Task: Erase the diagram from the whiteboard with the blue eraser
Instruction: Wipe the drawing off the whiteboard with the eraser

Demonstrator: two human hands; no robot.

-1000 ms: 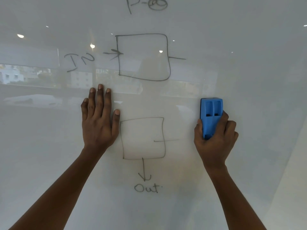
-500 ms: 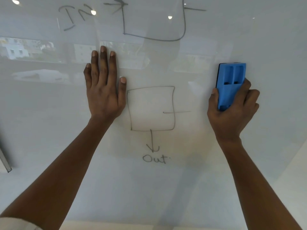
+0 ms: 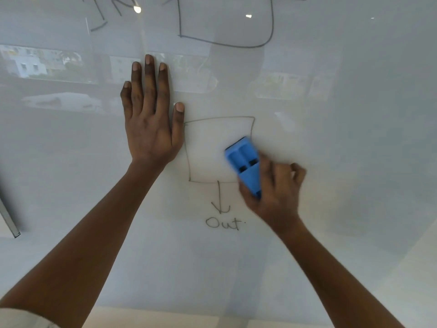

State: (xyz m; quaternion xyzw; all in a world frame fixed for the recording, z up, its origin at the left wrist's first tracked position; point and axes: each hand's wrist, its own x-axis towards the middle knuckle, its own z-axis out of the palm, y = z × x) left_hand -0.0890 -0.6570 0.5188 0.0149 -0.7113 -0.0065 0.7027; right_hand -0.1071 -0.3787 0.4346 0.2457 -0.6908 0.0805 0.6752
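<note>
My right hand grips the blue eraser and presses it, tilted to the upper left, on the lower right part of the lower drawn box. The box's right side below the eraser and its short side line no longer show. Below hang a drawn arrow and the word "Out". My left hand lies flat with fingers spread on the whiteboard, just left of the box. An upper box and the letters "IN" sit at the top edge.
The whiteboard fills nearly the whole view and mirrors windows and ceiling lights. A metal frame edge shows at the far left. A pale ledge runs along the bottom.
My right hand swept the eraser down and left from beside the lower box onto its right side, wiping the short side line and part of the right edge. The left hand stayed planted.
</note>
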